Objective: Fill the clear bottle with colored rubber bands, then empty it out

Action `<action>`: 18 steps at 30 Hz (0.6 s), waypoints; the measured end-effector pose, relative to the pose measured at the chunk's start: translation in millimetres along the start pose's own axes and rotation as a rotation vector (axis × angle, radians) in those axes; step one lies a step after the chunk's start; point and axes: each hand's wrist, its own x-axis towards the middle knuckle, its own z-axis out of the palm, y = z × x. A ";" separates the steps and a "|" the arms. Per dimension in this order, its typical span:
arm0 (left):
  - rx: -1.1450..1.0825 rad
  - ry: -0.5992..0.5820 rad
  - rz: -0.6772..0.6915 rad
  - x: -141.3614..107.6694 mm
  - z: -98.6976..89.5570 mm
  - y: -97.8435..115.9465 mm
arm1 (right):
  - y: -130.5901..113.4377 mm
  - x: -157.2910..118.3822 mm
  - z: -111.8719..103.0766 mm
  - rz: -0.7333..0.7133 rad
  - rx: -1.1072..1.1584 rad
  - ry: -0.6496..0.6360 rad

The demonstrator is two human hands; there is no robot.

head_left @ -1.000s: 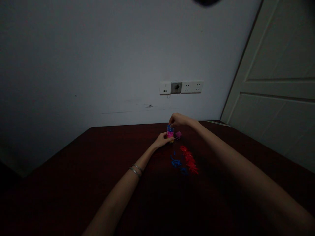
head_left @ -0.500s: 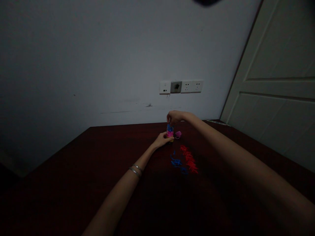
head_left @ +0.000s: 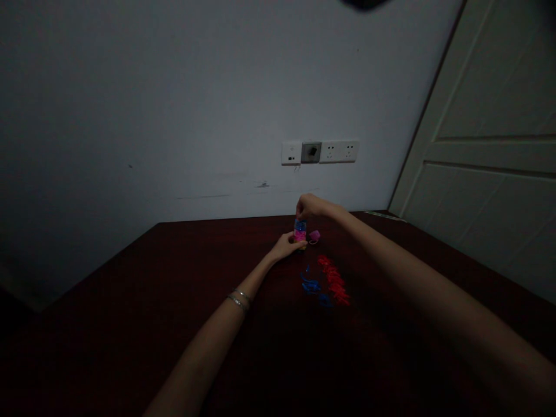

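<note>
A small clear jar (head_left: 300, 230) stands upright near the back of the dark red table, with layers of blue, pink and yellow inside. My left hand (head_left: 286, 245) is wrapped round its lower part. Over the jar's mouth is my right hand (head_left: 307, 206), fingers pinched and pointing down; whatever they hold is hidden. Just right of the jar lies a pink lid (head_left: 315, 235) with a loop. Nearer to me, a few blue strips (head_left: 311, 286) lie loosely beside a row of red strips (head_left: 333, 280).
The table (head_left: 195, 260) meets a grey wall (head_left: 195, 116) at its back edge. Sockets and switches (head_left: 320, 152) are set in the wall above the jar. A pale panelled door (head_left: 486, 150) rises on the right.
My right hand's fingers have shifted slightly at the jar's mouth. My left hand keeps its hold, and the strips and lid lie as before.
</note>
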 end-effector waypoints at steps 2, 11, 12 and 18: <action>-0.007 -0.002 -0.004 -0.1 0.0 -0.3 | 0.1 -1.4 0.5 -0.007 0.019 0.013; 0.059 0.007 0.009 -1.7 -0.2 2.8 | 2.1 -8.2 0.1 0.049 0.068 0.055; 0.063 0.010 0.009 -1.8 -0.1 3.2 | 3.0 -8.8 0.5 0.051 0.072 0.064; 0.049 0.012 -0.006 -3.1 0.6 6.2 | 10.0 -12.5 -1.9 0.059 0.095 0.090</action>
